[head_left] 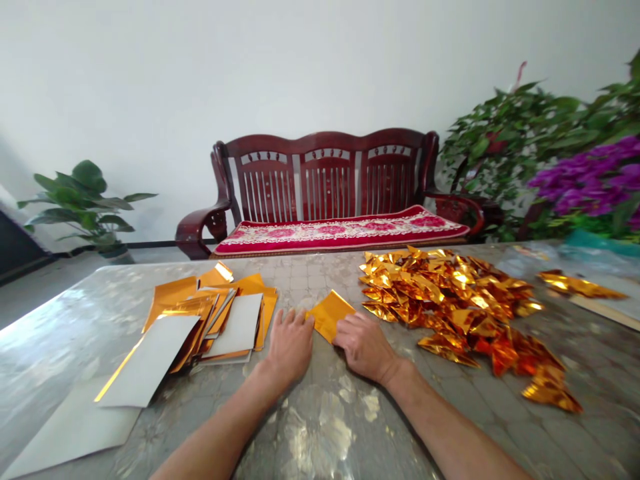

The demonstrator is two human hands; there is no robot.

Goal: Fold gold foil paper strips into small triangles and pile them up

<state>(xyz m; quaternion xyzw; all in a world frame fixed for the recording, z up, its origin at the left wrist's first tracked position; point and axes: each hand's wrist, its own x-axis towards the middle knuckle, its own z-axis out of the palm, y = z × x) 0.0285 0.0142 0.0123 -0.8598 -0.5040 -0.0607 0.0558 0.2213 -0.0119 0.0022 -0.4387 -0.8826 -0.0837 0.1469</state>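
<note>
A gold foil sheet (330, 312) lies partly folded on the table (320, 427) between my hands. My left hand (290, 343) rests on its left edge with fingers together, pressing down. The fingers of my right hand (365, 343) curl onto the sheet's lower right edge, pinching it. To the left lies a loose stack of flat gold and white sheets (220, 317). On the right sits a big heap of folded gold foil pieces (460, 307).
A dark wooden bench (325, 180) with a red cushion stands behind the table. Potted plants stand at the far left (85, 200) and right (550, 160). A white sheet (75, 427) lies at the near left. More gold foil (580, 285) lies far right.
</note>
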